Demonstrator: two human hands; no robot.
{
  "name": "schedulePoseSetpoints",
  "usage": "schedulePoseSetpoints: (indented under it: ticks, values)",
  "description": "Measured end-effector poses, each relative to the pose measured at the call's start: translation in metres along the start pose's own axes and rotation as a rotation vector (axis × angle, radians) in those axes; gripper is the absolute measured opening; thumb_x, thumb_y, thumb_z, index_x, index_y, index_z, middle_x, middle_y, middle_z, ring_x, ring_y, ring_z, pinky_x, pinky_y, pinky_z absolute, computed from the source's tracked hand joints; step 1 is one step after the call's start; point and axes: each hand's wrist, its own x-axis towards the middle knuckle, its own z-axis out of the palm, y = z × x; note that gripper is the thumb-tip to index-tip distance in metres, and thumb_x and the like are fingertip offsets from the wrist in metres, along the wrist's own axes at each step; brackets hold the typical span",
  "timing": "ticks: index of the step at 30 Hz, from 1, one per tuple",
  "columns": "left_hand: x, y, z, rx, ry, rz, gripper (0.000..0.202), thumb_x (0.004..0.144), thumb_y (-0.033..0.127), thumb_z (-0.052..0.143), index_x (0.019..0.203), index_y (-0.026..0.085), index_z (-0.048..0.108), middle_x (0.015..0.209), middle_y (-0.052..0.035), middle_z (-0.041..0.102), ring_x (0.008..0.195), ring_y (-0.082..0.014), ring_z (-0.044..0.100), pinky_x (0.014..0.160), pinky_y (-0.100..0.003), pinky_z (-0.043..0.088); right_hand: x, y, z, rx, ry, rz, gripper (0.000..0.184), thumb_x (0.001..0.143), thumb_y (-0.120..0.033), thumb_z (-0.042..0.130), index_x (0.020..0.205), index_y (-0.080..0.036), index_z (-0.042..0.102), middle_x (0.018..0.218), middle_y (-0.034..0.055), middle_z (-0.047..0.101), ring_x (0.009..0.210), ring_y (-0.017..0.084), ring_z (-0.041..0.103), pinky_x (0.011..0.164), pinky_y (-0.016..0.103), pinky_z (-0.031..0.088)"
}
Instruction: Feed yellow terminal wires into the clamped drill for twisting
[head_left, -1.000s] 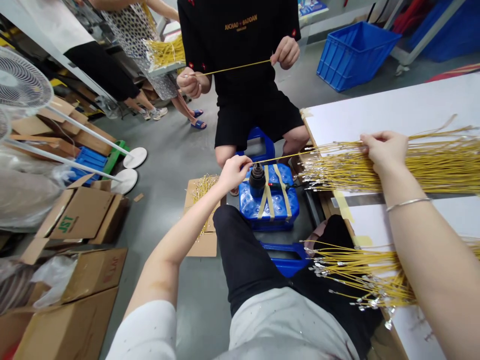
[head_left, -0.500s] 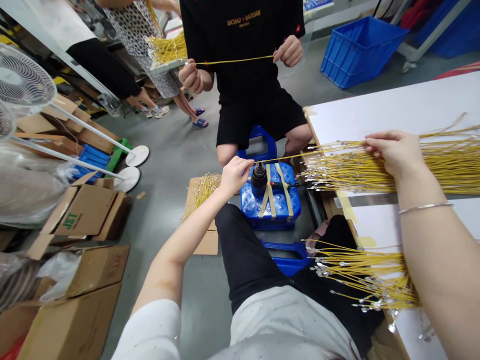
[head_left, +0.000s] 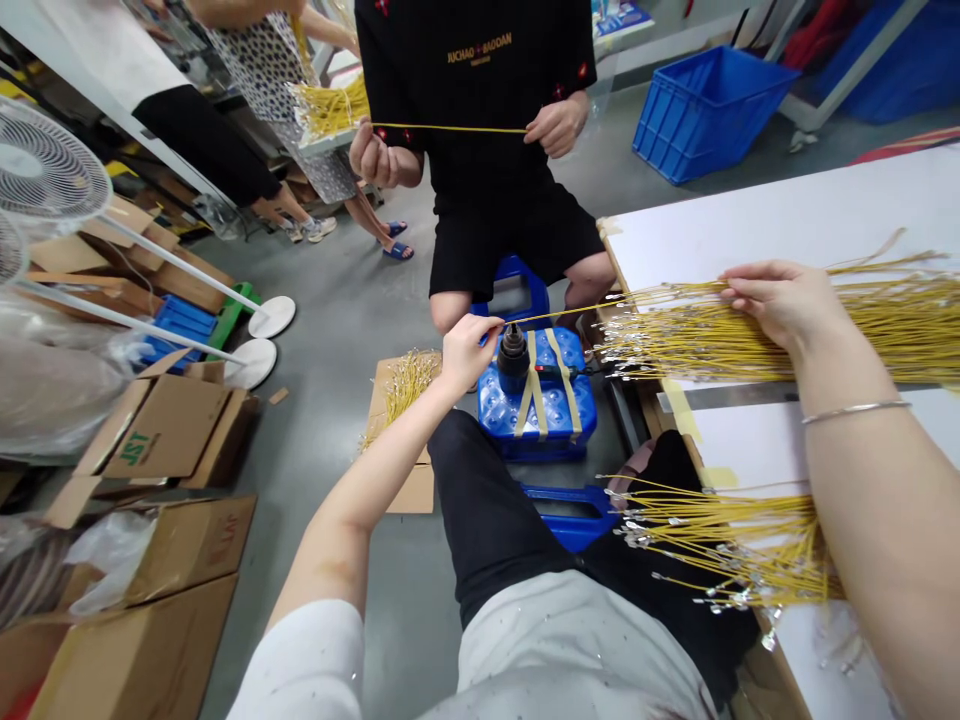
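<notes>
A single yellow wire (head_left: 559, 314) is stretched between my two hands. My left hand (head_left: 469, 350) pinches one end of it, just left of the black heat gun (head_left: 514, 355) standing nozzle up on a blue stool (head_left: 551, 405). My right hand (head_left: 776, 300) is closed on the wire farther along, above a thick bundle of yellow wires (head_left: 720, 335) with metal terminals at their ends. The wire passes close over the nozzle; whether it touches cannot be seen. Below my right forearm, a second bunch of yellow wires (head_left: 720, 540) hangs over the table edge.
Opposite me sits a person in black (head_left: 480, 100), holding a yellow wire taut. More wires (head_left: 409, 385) lie on cardboard (head_left: 411, 488) at left. Cardboard boxes (head_left: 169, 420) and white fans (head_left: 52, 160) stand farther left. A blue crate (head_left: 705, 120) is behind the white table (head_left: 780, 215).
My hands hold nearly the same pose on the wire. The other person's hands, with their wire, have shifted slightly left and their right-side hand is lower. The whole view has moved a little.
</notes>
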Motion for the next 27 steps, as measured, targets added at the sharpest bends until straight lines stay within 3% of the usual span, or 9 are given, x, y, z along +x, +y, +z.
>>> schedulePoseSetpoints:
  ticks: [11,15,22,27]
  values:
    - [0.002,0.007,0.003,0.026,0.105,-0.02,0.02,0.089,0.014,0.059,0.074,0.022,0.069,0.085,-0.0022,0.075,0.084,-0.0182,0.064,0.082,-0.032,0.051,0.005,-0.001,-0.011,0.02,-0.077,0.04,0.017,0.066,0.007,0.065,0.069,-0.01,0.064,0.074,0.0084,0.061,0.063,0.009,0.059,0.046,0.015,0.037]
    - [0.005,0.017,0.001,0.0,0.121,0.008,0.02,0.091,0.017,0.06,0.072,0.021,0.068,0.084,-0.0026,0.075,0.083,-0.018,0.064,0.082,-0.034,0.051,0.003,-0.009,-0.024,0.034,-0.079,0.018,0.018,0.065,0.006,0.066,0.07,-0.011,0.068,0.068,0.0072,0.059,0.062,0.009,0.055,0.046,0.016,0.037]
    - [0.013,0.062,0.001,0.017,0.231,0.243,0.02,0.097,0.025,0.056,0.082,0.023,0.069,0.086,-0.0023,0.075,0.083,-0.0165,0.067,0.081,-0.035,0.054,-0.015,-0.038,-0.088,-0.035,-0.054,-0.188,0.015,0.067,-0.013,0.082,0.077,-0.018,0.073,0.092,0.0106,0.067,0.069,0.01,0.057,0.055,0.027,0.041]
    - [0.019,0.112,0.007,-0.021,0.229,0.432,0.013,0.097,0.023,0.059,0.094,0.025,0.071,0.081,-0.001,0.074,0.075,-0.015,0.066,0.072,-0.031,0.055,-0.026,-0.049,-0.153,-0.047,0.061,-0.333,0.033,0.058,-0.038,0.094,0.082,-0.025,0.077,0.086,0.0101,0.064,0.07,0.012,0.056,0.054,0.03,0.037]
